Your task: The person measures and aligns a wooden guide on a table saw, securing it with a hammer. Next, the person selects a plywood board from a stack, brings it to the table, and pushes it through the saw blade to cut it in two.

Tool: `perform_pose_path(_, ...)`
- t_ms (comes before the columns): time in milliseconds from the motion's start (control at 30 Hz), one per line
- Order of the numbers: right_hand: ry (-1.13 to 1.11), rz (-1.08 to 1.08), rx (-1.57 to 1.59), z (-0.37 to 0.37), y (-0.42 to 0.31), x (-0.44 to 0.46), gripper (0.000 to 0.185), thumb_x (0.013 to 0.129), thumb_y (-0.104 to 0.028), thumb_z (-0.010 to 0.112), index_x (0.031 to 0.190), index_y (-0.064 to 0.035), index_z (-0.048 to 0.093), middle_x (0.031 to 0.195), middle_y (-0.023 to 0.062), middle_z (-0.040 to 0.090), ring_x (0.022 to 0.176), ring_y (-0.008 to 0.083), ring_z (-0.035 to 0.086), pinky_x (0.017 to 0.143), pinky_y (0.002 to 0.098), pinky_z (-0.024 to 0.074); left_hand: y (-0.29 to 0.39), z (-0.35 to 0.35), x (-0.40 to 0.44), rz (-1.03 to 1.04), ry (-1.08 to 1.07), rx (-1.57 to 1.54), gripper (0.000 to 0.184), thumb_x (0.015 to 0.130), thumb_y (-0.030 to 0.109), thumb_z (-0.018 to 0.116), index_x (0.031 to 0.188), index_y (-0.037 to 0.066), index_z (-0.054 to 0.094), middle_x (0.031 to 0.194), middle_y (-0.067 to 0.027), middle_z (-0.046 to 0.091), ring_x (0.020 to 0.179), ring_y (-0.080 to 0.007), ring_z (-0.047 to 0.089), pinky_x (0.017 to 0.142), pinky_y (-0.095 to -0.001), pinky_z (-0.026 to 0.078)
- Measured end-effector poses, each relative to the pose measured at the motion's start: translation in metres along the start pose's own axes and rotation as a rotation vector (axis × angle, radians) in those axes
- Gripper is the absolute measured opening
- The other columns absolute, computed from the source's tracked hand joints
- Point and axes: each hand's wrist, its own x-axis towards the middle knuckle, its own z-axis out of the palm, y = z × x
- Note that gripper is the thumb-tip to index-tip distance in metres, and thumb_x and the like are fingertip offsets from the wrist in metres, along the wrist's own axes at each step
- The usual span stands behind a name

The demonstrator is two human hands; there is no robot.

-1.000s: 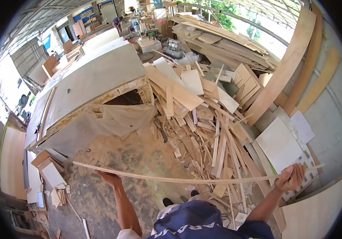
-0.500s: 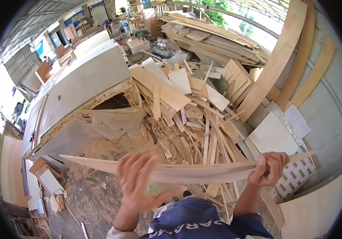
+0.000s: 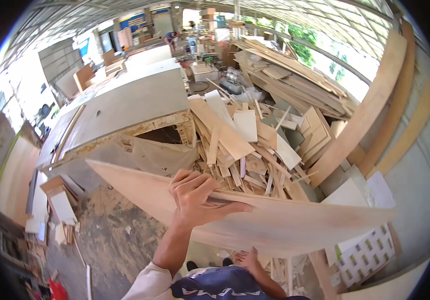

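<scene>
The left hand (image 3: 191, 197) is closed on the upper edge of a long wooden board (image 3: 280, 220), fingers hooked over the top, thumb stretched along the near face. From that hand the board runs to a narrow tip at 10 o'clock and reaches away to 3 o'clock. The right hand (image 3: 247, 257) lies at between 4 and 5 o'clock from the left, just by the board's lower edge, with fingers spread wide; I can't tell from here whether it touches the wood. So two hands and what looks like one board, though the lines along its upper edge might be several thin sheets together; I can't tell.

Two dark shoes (image 3: 227, 261) show under it. Taking 12 o'clock as straight ahead of the worker, a heap of offcuts (image 3: 245, 145) lies at 12, far too many to count. One big grey-topped counter (image 3: 130, 105) stands at 11, one plastic sheet (image 3: 160, 152) draped down its near side. Three long wooden strips (image 3: 360, 110) lean at 1 to 2 o'clock, and one patterned panel (image 3: 367, 255) sits at 3. A small cluster of scraps (image 3: 64, 207) is at 10, one red item (image 3: 57, 289) at 9. Farther off, past 12, is a tall stack of sheets (image 3: 290, 70), and a bent-over person (image 3: 171, 39) is toward 11 to 12.
</scene>
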Motion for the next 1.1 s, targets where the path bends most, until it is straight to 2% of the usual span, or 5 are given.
perform_pose_path(100, -0.297, -0.055, 0.419, 0.052, -0.007, -0.019, 0.078, 0.091, -0.059, 0.041, 0.141, 0.0000, 0.046, 0.145, 0.0264, 0.046, 0.133, 0.0501, 0.043, 0.108, 0.0672, 0.0338, 0.021, -0.021, 0.035, 0.048, 0.016, 0.017, 0.063, 0.050, 0.059, 0.093, 0.055, 0.013, 0.050, 0.051, 0.0034, 0.046, 0.046, -0.0142, 0.047, 0.056, -0.0289, 0.033)
perform_pose_path(433, -1.116, -0.325, 0.526, 0.199, -0.081, -0.185, 0.066, 0.102, -0.048, 0.031, 0.147, -0.0006, 0.041, 0.158, 0.0221, 0.032, 0.145, 0.0499, 0.022, 0.110, 0.0796, 0.0169, 0.057, -0.123, 0.135, 0.368, 0.372, -0.094, 0.052, 0.040, 0.053, 0.086, 0.055, 0.011, 0.059, 0.050, -0.0003, 0.051, 0.051, -0.0214, 0.052, 0.060, -0.0367, 0.038)
perform_pose_path(800, -1.209, -0.644, 0.590, 0.321, -0.099, -0.376, 0.079, 0.100, -0.062, 0.024, 0.154, -0.0039, 0.028, 0.163, 0.0166, 0.022, 0.149, 0.0434, 0.017, 0.113, 0.0763, 0.0150, 0.043, -0.213, 0.143, 0.685, 0.768, -0.209, 0.055, 0.026, 0.052, 0.082, 0.048, 0.010, 0.054, 0.047, -0.0021, 0.047, 0.048, -0.0251, 0.049, 0.056, -0.0384, 0.036)
perform_pose_path(933, -1.188, -0.637, 0.528, 0.333, -0.101, -0.394, 0.089, 0.097, -0.072, 0.022, 0.156, -0.0054, 0.023, 0.164, 0.0162, 0.016, 0.149, 0.0459, 0.011, 0.112, 0.0751, 0.0184, 0.029, -0.226, 0.113, 0.700, 0.788, -0.158, 0.053, 0.031, 0.052, 0.082, 0.053, 0.012, 0.055, 0.051, 0.0020, 0.049, 0.049, -0.0198, 0.050, 0.054, -0.0357, 0.035)
perform_pose_path(1100, -1.169, -0.638, 0.498, 0.337, -0.081, -0.384, 0.088, 0.097, -0.071, 0.024, 0.156, -0.0057, 0.024, 0.164, 0.0159, 0.017, 0.149, 0.0448, 0.013, 0.113, 0.0733, 0.0191, -0.001, -0.246, 0.063, 0.755, 0.782, -0.022, 0.048, 0.079, 0.052, 0.071, 0.063, 0.010, 0.054, 0.065, 0.0011, 0.053, 0.054, -0.0143, 0.049, 0.052, -0.0291, 0.034)
